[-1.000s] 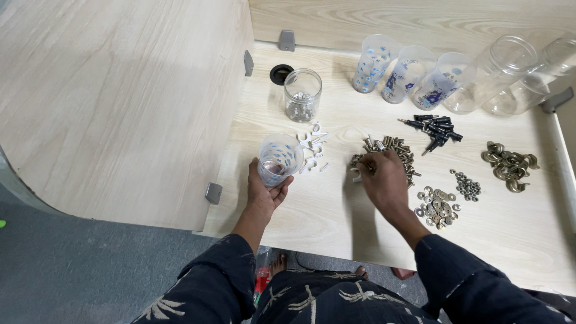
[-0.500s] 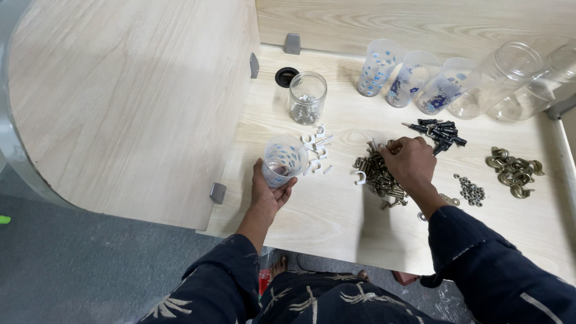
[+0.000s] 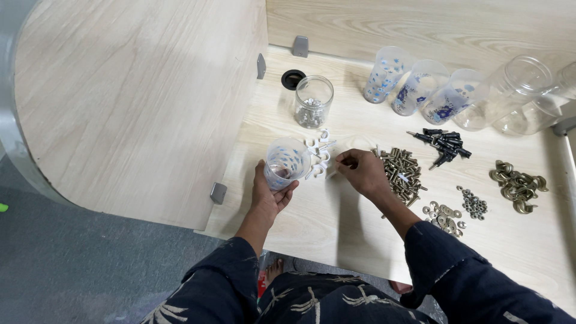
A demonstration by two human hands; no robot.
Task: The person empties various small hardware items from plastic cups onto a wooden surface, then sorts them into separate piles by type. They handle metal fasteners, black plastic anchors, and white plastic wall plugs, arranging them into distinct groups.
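My left hand [image 3: 269,195] grips a clear plastic cup with blue print [image 3: 287,163], tilted toward me over the wooden table [image 3: 336,222]. My right hand [image 3: 362,172] is just right of the cup, fingertips pinched near a small pile of white cable clips [image 3: 318,153]. I cannot tell whether a clip sits between the fingers. A heap of brass-coloured screws [image 3: 403,174] lies right behind my right hand.
A glass jar with metal bits [image 3: 312,102] stands beyond the cup, next to a black lid [image 3: 293,78]. Several empty cups and jars [image 3: 420,87] line the back. Black screws [image 3: 445,143], washers [image 3: 443,216], small nuts [image 3: 474,203] and brass hooks [image 3: 517,186] lie right. A curved panel [image 3: 132,102] stands left.
My right hand has moved left from the brass screw heap toward the white clips beside the cup. The left hand keeps holding the cup.
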